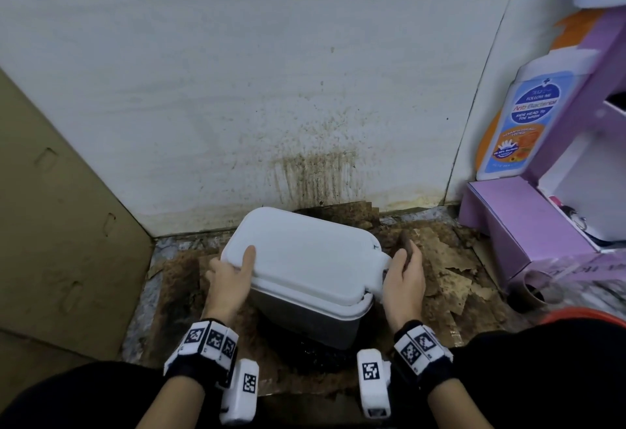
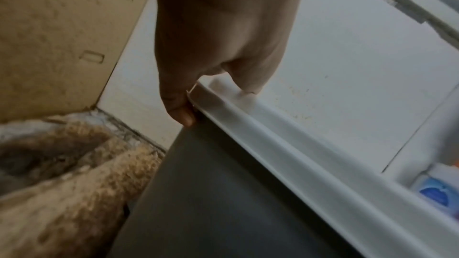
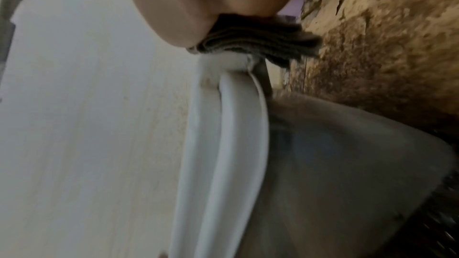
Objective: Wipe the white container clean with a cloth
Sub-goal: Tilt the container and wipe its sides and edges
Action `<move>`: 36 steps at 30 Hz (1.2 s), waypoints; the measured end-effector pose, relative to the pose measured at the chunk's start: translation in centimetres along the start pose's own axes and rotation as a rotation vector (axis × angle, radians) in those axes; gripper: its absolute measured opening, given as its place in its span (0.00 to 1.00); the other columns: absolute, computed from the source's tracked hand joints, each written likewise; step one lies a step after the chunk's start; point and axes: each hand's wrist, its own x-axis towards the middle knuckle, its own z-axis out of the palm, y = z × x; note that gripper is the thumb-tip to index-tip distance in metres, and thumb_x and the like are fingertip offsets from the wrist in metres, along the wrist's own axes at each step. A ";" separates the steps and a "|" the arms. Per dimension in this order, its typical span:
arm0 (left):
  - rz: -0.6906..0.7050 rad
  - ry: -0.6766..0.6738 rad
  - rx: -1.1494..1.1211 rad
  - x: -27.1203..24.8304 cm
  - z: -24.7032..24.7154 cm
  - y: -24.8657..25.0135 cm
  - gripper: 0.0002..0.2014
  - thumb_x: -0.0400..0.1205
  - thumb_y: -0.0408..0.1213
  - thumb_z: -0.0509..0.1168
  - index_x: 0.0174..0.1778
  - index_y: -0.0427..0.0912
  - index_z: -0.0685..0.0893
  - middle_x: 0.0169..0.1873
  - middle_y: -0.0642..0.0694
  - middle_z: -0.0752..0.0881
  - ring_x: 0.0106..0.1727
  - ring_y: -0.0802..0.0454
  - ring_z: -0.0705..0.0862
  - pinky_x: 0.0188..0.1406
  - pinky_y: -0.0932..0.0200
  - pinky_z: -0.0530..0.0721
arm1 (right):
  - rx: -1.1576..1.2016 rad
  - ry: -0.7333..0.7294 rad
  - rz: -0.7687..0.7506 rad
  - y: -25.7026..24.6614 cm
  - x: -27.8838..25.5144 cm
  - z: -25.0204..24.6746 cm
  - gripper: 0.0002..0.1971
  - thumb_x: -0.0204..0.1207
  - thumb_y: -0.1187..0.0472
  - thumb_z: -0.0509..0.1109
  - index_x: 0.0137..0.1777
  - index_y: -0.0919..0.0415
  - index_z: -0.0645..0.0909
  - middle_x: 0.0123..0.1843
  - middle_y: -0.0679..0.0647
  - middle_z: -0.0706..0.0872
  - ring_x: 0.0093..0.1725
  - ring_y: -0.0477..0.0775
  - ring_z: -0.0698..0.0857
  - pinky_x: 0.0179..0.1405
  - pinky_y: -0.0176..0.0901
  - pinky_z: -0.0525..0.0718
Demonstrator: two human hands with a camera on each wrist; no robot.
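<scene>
**White container held at both ends, low centre of frame**

Head view: the white container sits low centre, close before a stained wall. The left hand grips its left rim; the right hand presses a dark cloth against the right tab. Cardboard hems the left, a purple box the right.

Left wrist view: thumb over rim.

Right wrist view: the cloth is bunched on the rim.

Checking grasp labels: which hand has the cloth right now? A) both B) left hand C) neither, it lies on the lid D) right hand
D: the right hand holds the dark folded cloth against the end of the white container, while the left hand grips the lid edge bare.
</scene>
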 end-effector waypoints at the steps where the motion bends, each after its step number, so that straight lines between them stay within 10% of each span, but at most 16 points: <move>1: -0.024 0.012 -0.005 -0.3 0.1 -0.2 0.51 0.81 0.72 0.61 0.84 0.31 0.56 0.81 0.33 0.65 0.78 0.35 0.70 0.77 0.39 0.73 | -0.004 -0.015 0.000 0.0 0.7 -0.2 0.23 0.91 0.51 0.51 0.83 0.54 0.66 0.78 0.58 0.76 0.80 0.61 0.70 0.79 0.60 0.70; 4: -0.046 -0.006 -0.071 -1.8 0.9 -0.2 0.52 0.78 0.71 0.65 0.81 0.32 0.55 0.74 0.39 0.73 0.67 0.44 0.76 0.68 0.46 0.79 | -0.030 -0.073 -0.065 -0.5 2.7 -0.5 0.23 0.91 0.50 0.51 0.84 0.51 0.66 0.79 0.55 0.76 0.80 0.58 0.70 0.80 0.62 0.69; 7: -0.099 -0.139 -0.230 -4.1 2.1 0.7 0.30 0.85 0.56 0.67 0.73 0.43 0.62 0.62 0.54 0.74 0.65 0.49 0.77 0.56 0.51 0.82 | -0.073 -0.205 -0.176 -1.2 4.4 -0.3 0.22 0.90 0.48 0.52 0.83 0.45 0.66 0.81 0.48 0.74 0.81 0.54 0.70 0.82 0.60 0.68; 11: -0.119 -0.215 -0.392 -4.2 3.7 -0.2 0.36 0.79 0.60 0.73 0.80 0.49 0.72 0.66 0.52 0.85 0.65 0.44 0.86 0.44 0.50 0.90 | -0.277 -0.488 -0.212 -1.7 5.2 0.7 0.23 0.87 0.41 0.52 0.81 0.39 0.66 0.75 0.49 0.79 0.75 0.59 0.75 0.75 0.65 0.76; 18: -0.099 -0.228 -0.534 -4.5 4.7 -0.4 0.27 0.80 0.48 0.77 0.73 0.46 0.80 0.63 0.51 0.90 0.63 0.49 0.88 0.58 0.43 0.92 | -0.373 -0.628 -0.162 -2.3 5.6 0.2 0.30 0.78 0.31 0.64 0.78 0.37 0.70 0.70 0.43 0.83 0.64 0.49 0.84 0.65 0.56 0.85; 28: 0.069 -0.239 -0.516 -3.2 3.4 -0.3 0.26 0.76 0.50 0.79 0.68 0.44 0.85 0.62 0.50 0.92 0.65 0.49 0.89 0.71 0.39 0.84 | -0.315 -0.411 -0.128 -2.2 1.0 0.1 0.27 0.82 0.39 0.66 0.79 0.41 0.70 0.71 0.48 0.82 0.71 0.55 0.78 0.71 0.59 0.79; 36: 0.067 -0.307 -0.300 -0.3 2.3 0.3 0.46 0.68 0.68 0.80 0.71 0.39 0.76 0.63 0.45 0.89 0.62 0.49 0.90 0.63 0.46 0.89 | -0.226 -0.116 0.038 -1.3 -6.3 1.6 0.31 0.84 0.41 0.62 0.84 0.51 0.63 0.79 0.53 0.74 0.80 0.56 0.66 0.78 0.54 0.69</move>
